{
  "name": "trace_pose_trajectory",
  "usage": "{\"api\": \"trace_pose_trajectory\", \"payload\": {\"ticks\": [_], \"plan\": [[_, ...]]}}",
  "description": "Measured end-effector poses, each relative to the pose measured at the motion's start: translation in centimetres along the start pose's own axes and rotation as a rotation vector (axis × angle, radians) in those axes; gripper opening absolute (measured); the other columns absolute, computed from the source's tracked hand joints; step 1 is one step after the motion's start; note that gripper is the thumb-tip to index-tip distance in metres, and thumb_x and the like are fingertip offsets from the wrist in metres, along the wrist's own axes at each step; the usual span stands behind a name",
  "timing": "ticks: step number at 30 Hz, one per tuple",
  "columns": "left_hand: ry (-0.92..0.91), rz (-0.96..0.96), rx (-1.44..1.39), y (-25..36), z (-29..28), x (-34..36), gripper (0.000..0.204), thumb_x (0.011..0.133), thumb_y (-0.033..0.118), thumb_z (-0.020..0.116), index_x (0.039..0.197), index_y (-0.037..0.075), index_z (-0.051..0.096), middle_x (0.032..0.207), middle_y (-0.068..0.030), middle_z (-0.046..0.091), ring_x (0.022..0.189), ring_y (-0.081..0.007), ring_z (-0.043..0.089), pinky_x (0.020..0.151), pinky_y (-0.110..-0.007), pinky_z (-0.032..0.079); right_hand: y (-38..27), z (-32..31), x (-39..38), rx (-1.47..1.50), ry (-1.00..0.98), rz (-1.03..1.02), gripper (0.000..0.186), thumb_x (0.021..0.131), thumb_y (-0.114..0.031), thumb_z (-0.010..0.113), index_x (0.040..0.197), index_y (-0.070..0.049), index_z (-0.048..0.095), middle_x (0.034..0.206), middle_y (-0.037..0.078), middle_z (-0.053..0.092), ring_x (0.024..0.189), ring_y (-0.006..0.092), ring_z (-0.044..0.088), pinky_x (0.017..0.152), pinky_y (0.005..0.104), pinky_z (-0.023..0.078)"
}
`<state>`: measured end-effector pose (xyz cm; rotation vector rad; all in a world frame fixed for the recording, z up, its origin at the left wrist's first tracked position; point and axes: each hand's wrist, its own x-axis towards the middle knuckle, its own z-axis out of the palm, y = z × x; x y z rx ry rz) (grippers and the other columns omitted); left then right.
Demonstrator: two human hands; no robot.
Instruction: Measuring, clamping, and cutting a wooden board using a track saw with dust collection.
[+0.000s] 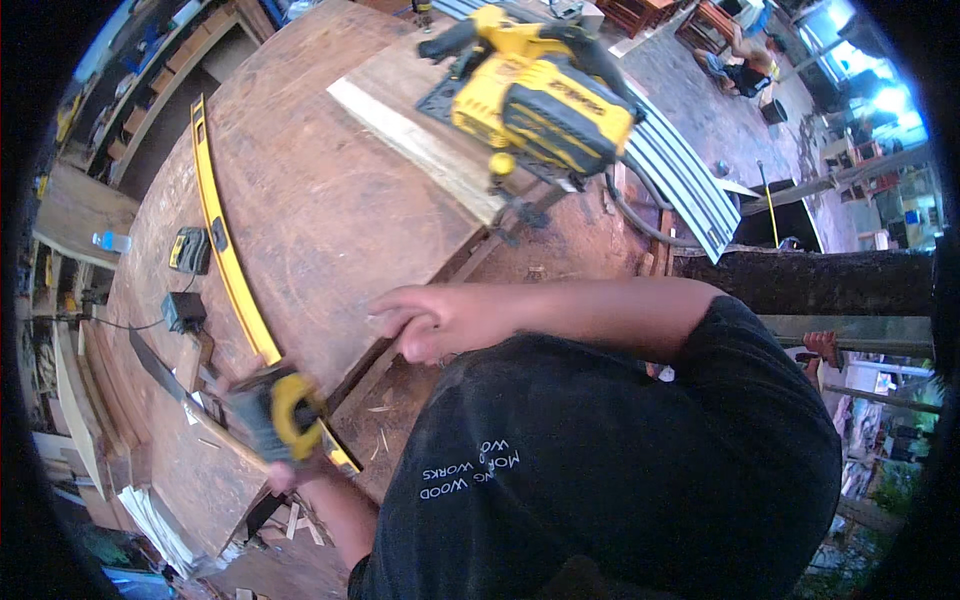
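My left hand (287,476) is near the table's left front edge, closed on a black and yellow tool (292,412). Motion blurs this tool, so its exact kind is unclear; it overlaps the near end of a long yellow spirit level (230,265) lying on the table. My right hand (432,322) hovers by the front table edge, fingers partly bent and apart, with nothing seen in it. Farther off, a yellow and black circular saw (540,100) rests at a pale wooden board (415,150), away from both hands.
The brown wooden table (300,190) carries a small black and yellow device (189,250) and a dark corded box (183,312). Grey metal rails (690,180) lie beyond the saw. Shelves (165,90) line the left; another person (745,72) sits low at the far right.
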<state>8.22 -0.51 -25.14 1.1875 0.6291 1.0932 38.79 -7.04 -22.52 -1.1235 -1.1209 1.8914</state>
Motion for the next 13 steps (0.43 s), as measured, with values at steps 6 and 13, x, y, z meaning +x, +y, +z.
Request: {"api": "trace_pose_trajectory", "payload": {"ticks": [6, 13], "plan": [[-0.335, 0.193, 0.319, -8.9, 23.4, -2.2, 0.071, 0.09, 0.028, 0.046, 0.147, 0.001, 0.014, 0.149, -0.0218, 0.023, 0.135, -0.0348, 0.03, 0.11, -0.047, 0.026, 3.6, -8.2, -11.6, -0.263, 0.156, -0.457, 0.082, 0.065, -0.025, 0.084, 0.132, -0.002, 0.043, 0.131, 0.01, 0.05, 0.123, 0.0234, 0.046, 0.104, 0.0366, 0.037], [-0.141, -0.722, -0.074, -12.7, 35.1, -4.4, 0.092, 0.083, 0.068, 0.05, 0.149, 0.013, 0.017, 0.148, -0.0104, 0.026, 0.134, -0.028, 0.034, 0.109, -0.044, 0.029, 8.1, -13.0, -22.9, -0.898, 0.574, -0.342, 0.064, 0.073, -0.023, 0.075, 0.13, -0.009, 0.048, 0.13, 0.015, 0.047, 0.122, 0.0349, 0.046, 0.104, 0.0442, 0.036]]}}
